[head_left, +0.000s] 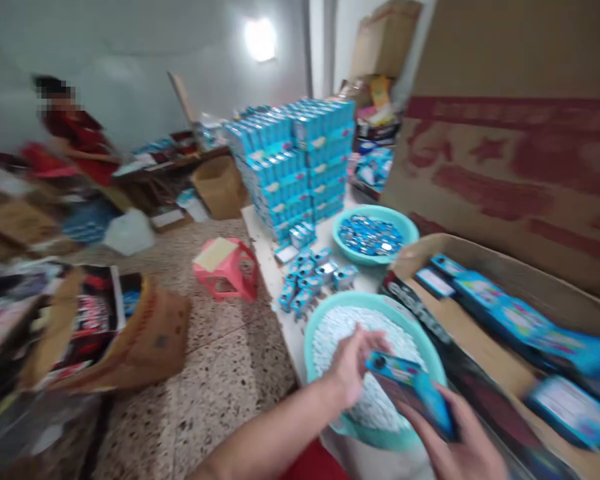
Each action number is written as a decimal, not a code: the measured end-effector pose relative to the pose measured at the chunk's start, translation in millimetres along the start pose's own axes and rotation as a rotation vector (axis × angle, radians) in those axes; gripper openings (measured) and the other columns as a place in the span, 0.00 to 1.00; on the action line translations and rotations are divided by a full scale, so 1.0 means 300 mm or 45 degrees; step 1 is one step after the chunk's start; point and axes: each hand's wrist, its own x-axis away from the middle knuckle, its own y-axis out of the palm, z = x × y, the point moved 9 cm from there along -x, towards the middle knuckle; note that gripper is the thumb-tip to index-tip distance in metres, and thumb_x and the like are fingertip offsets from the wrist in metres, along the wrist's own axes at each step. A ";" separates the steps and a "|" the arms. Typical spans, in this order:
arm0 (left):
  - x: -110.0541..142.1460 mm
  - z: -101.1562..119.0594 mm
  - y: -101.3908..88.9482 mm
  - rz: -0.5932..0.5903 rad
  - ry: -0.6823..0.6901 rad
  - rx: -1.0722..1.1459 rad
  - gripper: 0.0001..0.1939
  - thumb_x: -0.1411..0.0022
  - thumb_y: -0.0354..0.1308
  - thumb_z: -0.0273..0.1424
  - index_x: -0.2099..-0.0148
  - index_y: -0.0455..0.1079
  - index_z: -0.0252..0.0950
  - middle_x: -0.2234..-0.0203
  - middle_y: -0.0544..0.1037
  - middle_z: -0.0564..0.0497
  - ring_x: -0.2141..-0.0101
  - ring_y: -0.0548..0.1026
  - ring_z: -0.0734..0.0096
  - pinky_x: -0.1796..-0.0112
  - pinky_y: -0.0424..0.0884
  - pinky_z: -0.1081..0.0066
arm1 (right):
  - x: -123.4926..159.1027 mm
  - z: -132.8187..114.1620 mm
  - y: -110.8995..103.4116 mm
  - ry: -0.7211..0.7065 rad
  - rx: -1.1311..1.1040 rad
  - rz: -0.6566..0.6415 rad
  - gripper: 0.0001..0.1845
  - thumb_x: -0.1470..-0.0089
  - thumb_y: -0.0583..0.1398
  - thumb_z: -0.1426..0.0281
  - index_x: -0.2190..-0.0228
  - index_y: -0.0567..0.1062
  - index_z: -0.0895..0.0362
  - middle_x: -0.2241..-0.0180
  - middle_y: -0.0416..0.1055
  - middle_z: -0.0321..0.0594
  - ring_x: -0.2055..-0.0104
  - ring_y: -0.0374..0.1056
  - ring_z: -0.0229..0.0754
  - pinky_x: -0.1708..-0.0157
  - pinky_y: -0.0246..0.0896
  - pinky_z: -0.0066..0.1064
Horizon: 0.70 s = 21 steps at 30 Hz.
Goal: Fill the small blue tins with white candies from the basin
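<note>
My right hand [460,433] is wrapped round a blue printed box [413,387], a long narrow carton tilted over the front of a turquoise basin [313,340]. Small white pieces [380,327], too blurred to name, fill the basin. Over them is my left hand [353,367], its fingers loosely apart beside the far end of the box; whether they touch it I cannot tell. Beyond the basin, several small blue boxes [307,277] stand on the white table [293,333]. A second turquoise basin [413,233] holds many small blue and silver packets [370,233].
A tall stack of blue boxes [295,160] stands at the table's far end. To the right, an open carton [480,333] holds more blue boxes. A pink stool [227,270] and a cardboard box [165,333] are on the left floor. A person [83,137] is farther back.
</note>
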 end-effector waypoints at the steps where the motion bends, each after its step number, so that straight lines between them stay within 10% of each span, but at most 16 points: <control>1: -0.025 0.001 -0.002 0.020 -0.048 0.087 0.28 0.47 0.54 0.53 0.65 0.75 0.30 0.70 0.77 0.43 0.66 0.74 0.64 0.57 0.68 0.65 | -0.009 -0.008 -0.001 -0.017 -0.004 0.017 0.30 0.64 0.62 0.45 0.63 0.74 0.52 0.65 0.75 0.43 0.63 0.71 0.54 0.63 0.67 0.39; 7: -0.101 -0.055 -0.031 0.209 -0.255 0.265 0.15 0.40 0.54 0.36 0.72 0.71 0.29 0.79 0.73 0.48 0.75 0.72 0.72 0.70 0.67 0.73 | -0.058 -0.030 0.063 -0.034 -0.001 -0.044 0.25 0.57 0.61 0.50 0.63 0.73 0.55 0.65 0.74 0.42 0.63 0.70 0.50 0.62 0.65 0.38; 21: -0.122 -0.091 -0.022 0.139 -0.225 0.254 0.10 0.45 0.58 0.33 0.70 0.71 0.29 0.76 0.73 0.47 0.72 0.72 0.69 0.68 0.67 0.70 | -0.058 0.030 0.052 0.063 -0.014 -0.044 0.25 0.58 0.61 0.50 0.63 0.73 0.56 0.63 0.74 0.43 0.61 0.70 0.51 0.59 0.64 0.39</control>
